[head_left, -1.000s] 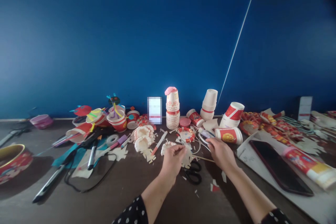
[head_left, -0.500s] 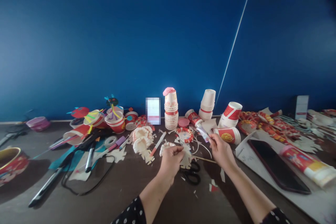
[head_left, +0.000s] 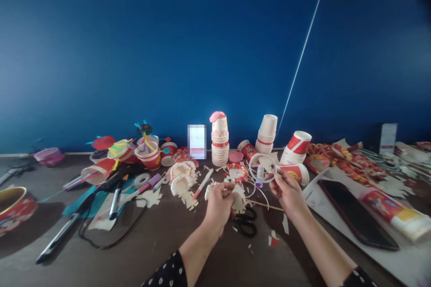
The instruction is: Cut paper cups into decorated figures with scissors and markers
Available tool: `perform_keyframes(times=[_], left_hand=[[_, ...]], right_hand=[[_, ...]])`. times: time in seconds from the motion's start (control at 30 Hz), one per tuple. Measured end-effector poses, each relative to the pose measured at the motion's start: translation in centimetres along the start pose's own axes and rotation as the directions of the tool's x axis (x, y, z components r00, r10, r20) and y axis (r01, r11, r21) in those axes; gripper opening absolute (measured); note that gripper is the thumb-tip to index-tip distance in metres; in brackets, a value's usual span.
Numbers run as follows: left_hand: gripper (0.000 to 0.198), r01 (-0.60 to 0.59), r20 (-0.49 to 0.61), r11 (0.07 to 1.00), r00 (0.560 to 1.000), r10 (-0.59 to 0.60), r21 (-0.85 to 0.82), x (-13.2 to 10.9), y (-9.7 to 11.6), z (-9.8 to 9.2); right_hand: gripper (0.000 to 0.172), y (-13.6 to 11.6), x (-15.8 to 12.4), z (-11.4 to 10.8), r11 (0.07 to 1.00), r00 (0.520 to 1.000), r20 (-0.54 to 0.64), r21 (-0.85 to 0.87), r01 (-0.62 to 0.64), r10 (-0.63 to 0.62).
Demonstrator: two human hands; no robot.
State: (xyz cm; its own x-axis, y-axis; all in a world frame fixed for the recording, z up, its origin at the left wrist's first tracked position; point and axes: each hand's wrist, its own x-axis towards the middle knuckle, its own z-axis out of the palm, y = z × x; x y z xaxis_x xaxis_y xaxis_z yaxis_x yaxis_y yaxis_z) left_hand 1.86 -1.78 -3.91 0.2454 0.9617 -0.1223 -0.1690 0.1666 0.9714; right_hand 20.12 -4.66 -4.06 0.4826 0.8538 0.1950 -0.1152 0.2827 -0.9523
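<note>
My right hand (head_left: 289, 195) grips a thin white ring (head_left: 251, 166) by its right edge, between thumb and fingers. The ring is raised above the table and I can see through its middle. My left hand (head_left: 220, 208) is pinched together low over the table. Whether anything sits between its fingertips is hidden. Right by its fingers lies a cut white paper piece (head_left: 239, 202). Black-handled scissors (head_left: 245, 226) rest just below, near the left wrist. Behind the left hand are curled white paper cup pieces (head_left: 182, 184) and a white marker with an orange end (head_left: 204, 184).
A tall paper cup stack (head_left: 220, 152) stands at the back, a shorter white stack (head_left: 267, 130) to its right. A tipped cup (head_left: 294, 174) lies behind my right hand. A phone (head_left: 357, 213) rests on a white board at right. A glue gun (head_left: 84, 208) and its cord lie left.
The thing in my right hand has turned from edge-on to face me, so its round ring shape shows. My left hand stays nearly in place.
</note>
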Motion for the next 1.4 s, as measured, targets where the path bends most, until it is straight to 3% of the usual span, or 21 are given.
perform_keyframes(times=[0.17, 0.3, 0.5, 0.63, 0.8, 1.03, 1.23, 1.4], left_hand=[[0.016, -0.048, 0.003, 0.999, 0.999, 0.048, -0.022, 0.1, -0.2, 0.0], [0.006, -0.045, 0.015, 0.995, 0.999, 0.044, 0.085, 0.3, -0.8, 0.0], [0.017, -0.132, -0.035, 0.967, 0.989, 0.143, 0.216, 0.5, -0.8, -0.3], [0.025, -0.108, -0.040, 0.975, 0.992, 0.118, 0.194, 0.5, -1.0, -0.4], [0.024, -0.207, -0.037, 0.956, 0.975, 0.219, 0.208, 0.5, -1.0, -0.4], [0.016, -0.262, 0.041, 0.915, 0.964, 0.263, 0.307, -0.2, -0.7, 0.1], [0.015, -0.400, 0.140, 0.840, 0.916, 0.375, 0.368, -1.3, -0.1, 0.5], [0.018, -0.447, 0.209, 0.824, 0.894, 0.396, 0.347, -1.8, 0.1, 0.5]], right_hand=[[0.023, -0.6, -0.5, 0.6, 0.978, 0.997, 0.037, 0.196, -0.077, 0.071], [0.018, -0.8, -1.2, 1.2, 0.951, 0.990, 0.087, 0.280, -0.129, 0.108], [0.015, -1.3, -2.1, 1.8, 0.916, 0.973, 0.175, 0.348, -0.201, 0.148], [0.015, -1.5, -2.4, 2.2, 0.884, 0.959, 0.213, 0.389, -0.260, 0.188], [0.015, -1.4, -2.8, 2.5, 0.884, 0.960, 0.207, 0.391, -0.258, 0.189], [0.014, -1.5, -3.2, 2.8, 0.850, 0.957, 0.233, 0.456, -0.265, 0.173], [0.015, -1.3, -3.6, 3.2, 0.830, 0.942, 0.272, 0.467, -0.306, 0.194], [0.018, -1.1, -4.1, 3.7, 0.829, 0.929, 0.295, 0.444, -0.341, 0.224]])
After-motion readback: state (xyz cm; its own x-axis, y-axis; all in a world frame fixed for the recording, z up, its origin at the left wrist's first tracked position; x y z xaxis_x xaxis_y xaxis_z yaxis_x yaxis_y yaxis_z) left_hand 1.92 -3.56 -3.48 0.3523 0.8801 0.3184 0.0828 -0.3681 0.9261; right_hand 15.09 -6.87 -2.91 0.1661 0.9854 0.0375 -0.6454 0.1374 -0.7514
